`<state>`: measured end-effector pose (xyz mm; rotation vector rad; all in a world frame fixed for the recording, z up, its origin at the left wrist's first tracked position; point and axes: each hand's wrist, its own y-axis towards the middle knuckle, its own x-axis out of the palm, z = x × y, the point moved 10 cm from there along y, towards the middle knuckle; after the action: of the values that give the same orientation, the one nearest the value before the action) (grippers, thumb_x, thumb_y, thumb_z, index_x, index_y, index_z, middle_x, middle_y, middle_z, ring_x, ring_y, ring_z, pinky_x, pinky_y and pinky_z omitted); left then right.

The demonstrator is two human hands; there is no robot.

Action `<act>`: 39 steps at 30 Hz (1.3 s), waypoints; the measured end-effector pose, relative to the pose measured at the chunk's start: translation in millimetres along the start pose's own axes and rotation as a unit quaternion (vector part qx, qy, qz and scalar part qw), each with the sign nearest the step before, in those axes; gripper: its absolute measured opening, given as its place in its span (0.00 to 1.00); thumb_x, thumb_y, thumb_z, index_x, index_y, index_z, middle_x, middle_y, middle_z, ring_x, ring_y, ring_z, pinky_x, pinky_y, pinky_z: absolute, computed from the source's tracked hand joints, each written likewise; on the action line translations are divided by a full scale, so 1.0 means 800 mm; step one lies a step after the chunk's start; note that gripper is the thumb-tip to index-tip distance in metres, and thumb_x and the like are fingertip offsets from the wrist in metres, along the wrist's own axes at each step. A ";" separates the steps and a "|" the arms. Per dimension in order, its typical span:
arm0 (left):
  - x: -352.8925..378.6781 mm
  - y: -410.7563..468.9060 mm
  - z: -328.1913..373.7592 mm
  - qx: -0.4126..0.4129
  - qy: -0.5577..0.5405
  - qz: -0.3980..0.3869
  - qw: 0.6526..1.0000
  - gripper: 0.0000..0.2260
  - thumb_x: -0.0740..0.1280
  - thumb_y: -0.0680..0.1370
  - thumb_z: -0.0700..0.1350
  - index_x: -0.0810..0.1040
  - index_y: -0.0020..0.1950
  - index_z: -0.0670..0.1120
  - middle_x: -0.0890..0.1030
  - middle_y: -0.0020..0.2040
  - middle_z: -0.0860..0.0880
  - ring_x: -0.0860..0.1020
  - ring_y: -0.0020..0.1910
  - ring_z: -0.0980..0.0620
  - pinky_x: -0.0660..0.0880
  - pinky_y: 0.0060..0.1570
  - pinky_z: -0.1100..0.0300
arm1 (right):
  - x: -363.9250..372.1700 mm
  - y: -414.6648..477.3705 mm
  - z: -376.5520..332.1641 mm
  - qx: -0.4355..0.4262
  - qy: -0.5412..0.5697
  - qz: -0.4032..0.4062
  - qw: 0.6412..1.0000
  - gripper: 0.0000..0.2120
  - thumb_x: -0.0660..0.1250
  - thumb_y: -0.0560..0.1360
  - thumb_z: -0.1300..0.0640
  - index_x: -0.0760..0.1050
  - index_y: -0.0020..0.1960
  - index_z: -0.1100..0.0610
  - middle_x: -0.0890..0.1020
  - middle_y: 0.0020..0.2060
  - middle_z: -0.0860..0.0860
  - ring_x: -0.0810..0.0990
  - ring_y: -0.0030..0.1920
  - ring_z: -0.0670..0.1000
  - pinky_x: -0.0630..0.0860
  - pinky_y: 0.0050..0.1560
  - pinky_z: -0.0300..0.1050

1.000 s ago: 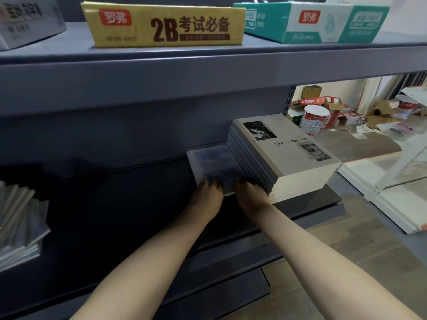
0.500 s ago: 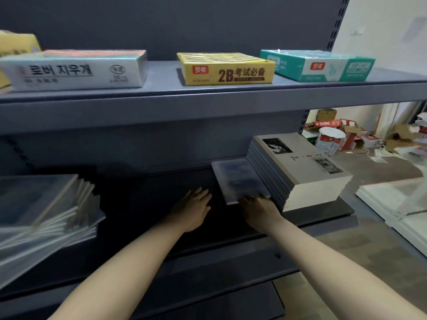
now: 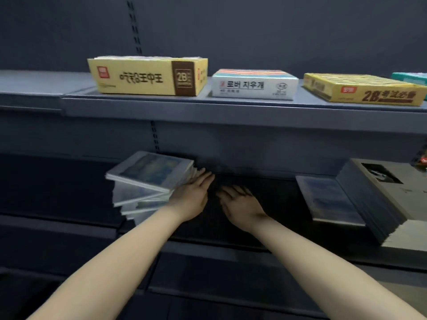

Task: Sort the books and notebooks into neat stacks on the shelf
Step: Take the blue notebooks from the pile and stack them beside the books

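A messy pile of thin blue-covered notebooks [image 3: 147, 179] lies askew on the dark lower shelf [image 3: 265, 188], left of centre. My left hand [image 3: 191, 195] is flat with fingers out, touching the pile's right side. My right hand [image 3: 240, 204] hovers open over the bare shelf just right of it, holding nothing. At the right, one blue notebook [image 3: 328, 199] lies flat beside a tall neat stack of grey books [image 3: 379, 199] that runs to the frame's edge.
On the upper shelf [image 3: 231, 107] stand a yellow 2B box [image 3: 147, 77], a white box with Korean print [image 3: 254, 85], another yellow 2B box [image 3: 365, 91] and a teal box [image 3: 411, 78] at the far right. The view is blurred.
The view has swung left. Both hands have left the single blue notebook by the grey stack and moved left; my left hand now touches the messy pile.
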<state>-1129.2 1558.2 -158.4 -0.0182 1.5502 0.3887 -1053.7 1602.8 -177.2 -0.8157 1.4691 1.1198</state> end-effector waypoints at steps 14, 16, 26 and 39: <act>-0.015 -0.090 -0.183 -0.213 0.067 -0.083 0.971 0.35 0.54 0.79 0.61 0.44 0.78 0.44 0.46 0.78 0.44 0.46 0.77 0.47 0.43 0.74 0.53 | 0.019 0.139 -0.159 -0.010 0.011 -0.026 1.000 0.30 0.49 0.81 0.44 0.50 0.76 0.61 0.56 0.75 0.57 0.52 0.76 0.54 0.51 0.73 0.48; -0.017 -0.086 -0.186 -0.203 0.097 -0.088 0.970 0.35 0.54 0.79 0.62 0.44 0.78 0.44 0.48 0.78 0.45 0.48 0.77 0.48 0.43 0.74 0.53 | 0.015 0.148 -0.157 -0.023 -0.020 -0.016 0.999 0.29 0.50 0.81 0.44 0.54 0.75 0.62 0.61 0.73 0.58 0.57 0.74 0.56 0.57 0.71 0.49; -0.028 -0.109 -0.210 -0.231 0.045 -0.048 0.971 0.36 0.51 0.75 0.69 0.48 0.78 0.51 0.50 0.78 0.53 0.48 0.77 0.50 0.40 0.74 0.47 | -0.003 0.152 -0.149 -0.083 0.018 -0.044 0.995 0.20 0.52 0.82 0.51 0.68 0.69 0.59 0.72 0.67 0.56 0.67 0.69 0.55 0.65 0.65 0.46; -0.081 -0.156 -0.171 -0.168 0.061 0.095 0.979 0.15 0.64 0.78 0.50 0.76 0.64 0.49 0.81 0.55 0.46 0.76 0.55 0.40 0.73 0.48 0.54 | -0.015 0.125 -0.087 -0.062 -0.009 -0.093 0.994 0.27 0.63 0.75 0.59 0.62 0.73 0.53 0.63 0.73 0.48 0.57 0.74 0.51 0.55 0.73 0.48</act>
<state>-1228.0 1391.2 -128.9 -0.1602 1.5958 0.8108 -1166.9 1568.9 -144.4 -1.0046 1.2889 1.0816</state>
